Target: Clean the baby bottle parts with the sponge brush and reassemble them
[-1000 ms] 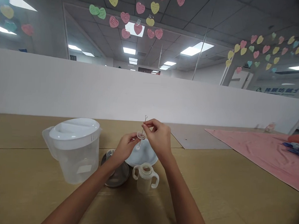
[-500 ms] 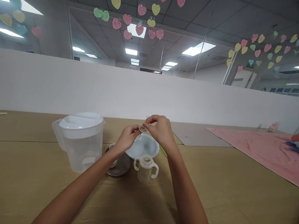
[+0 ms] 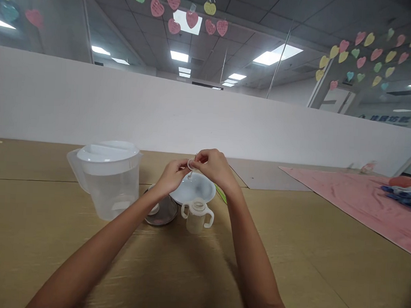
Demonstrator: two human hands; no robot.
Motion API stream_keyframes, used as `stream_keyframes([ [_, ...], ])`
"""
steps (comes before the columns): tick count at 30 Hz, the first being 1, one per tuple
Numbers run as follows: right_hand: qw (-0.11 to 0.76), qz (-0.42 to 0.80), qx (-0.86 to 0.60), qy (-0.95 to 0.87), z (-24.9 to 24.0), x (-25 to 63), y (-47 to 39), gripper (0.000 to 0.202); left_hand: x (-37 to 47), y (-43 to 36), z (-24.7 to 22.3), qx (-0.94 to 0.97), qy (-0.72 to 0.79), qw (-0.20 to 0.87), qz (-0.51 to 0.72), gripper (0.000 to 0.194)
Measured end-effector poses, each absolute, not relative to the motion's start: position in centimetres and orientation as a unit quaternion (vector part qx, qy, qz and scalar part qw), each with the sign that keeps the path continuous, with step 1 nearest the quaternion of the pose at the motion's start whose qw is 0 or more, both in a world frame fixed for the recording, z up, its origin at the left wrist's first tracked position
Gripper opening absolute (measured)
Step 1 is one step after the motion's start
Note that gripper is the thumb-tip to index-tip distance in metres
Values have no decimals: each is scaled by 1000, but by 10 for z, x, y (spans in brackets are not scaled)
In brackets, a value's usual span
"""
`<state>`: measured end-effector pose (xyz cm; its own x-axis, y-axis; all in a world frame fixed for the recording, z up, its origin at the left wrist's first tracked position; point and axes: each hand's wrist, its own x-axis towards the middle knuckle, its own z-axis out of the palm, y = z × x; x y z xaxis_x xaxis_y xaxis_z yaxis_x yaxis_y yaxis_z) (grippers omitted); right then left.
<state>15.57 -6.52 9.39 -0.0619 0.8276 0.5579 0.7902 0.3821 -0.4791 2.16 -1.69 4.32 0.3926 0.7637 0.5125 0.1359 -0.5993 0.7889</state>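
Note:
Over the white bowl, my left hand pinches a small clear bottle nipple by its rim, the narrow tip pointing down. My right hand meets it from the other side, fingers closed on a thin wire whose top barely shows. How far the wire goes into the nipple is hidden by my fingers. In front of the bowl stands a clear two-handled baby bottle without a lid. A dark round tray lies to its left, with a small white piece on it, partly behind my left forearm.
A lidded clear plastic pitcher stands at the left. Something green lies right of the bowl. A pink cloth with bunched fabric covers the table's right part. A white partition rises behind the table.
The view has tilted slightly down, so everything sits higher in the picture. My hands stay together at the nipple; the wire's loop, clear before, is now mostly covered by my right fingers.

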Motion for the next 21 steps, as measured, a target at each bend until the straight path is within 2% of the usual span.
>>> stream_keyframes([
  [6,487,-34,-492,-721,98,153,-73,16,20,-19,42,784,241,333,465,30],
  [11,511,-59,-497,-699,100,148,-79,14,20,-17,38,799,232,306,463,29],
  [18,378,-71,-562,-732,99,152,-75,13,21,-10,33,797,244,297,466,27],
  [21,347,-81,-574,-737,95,154,-66,13,22,-10,35,799,254,292,460,25],
])
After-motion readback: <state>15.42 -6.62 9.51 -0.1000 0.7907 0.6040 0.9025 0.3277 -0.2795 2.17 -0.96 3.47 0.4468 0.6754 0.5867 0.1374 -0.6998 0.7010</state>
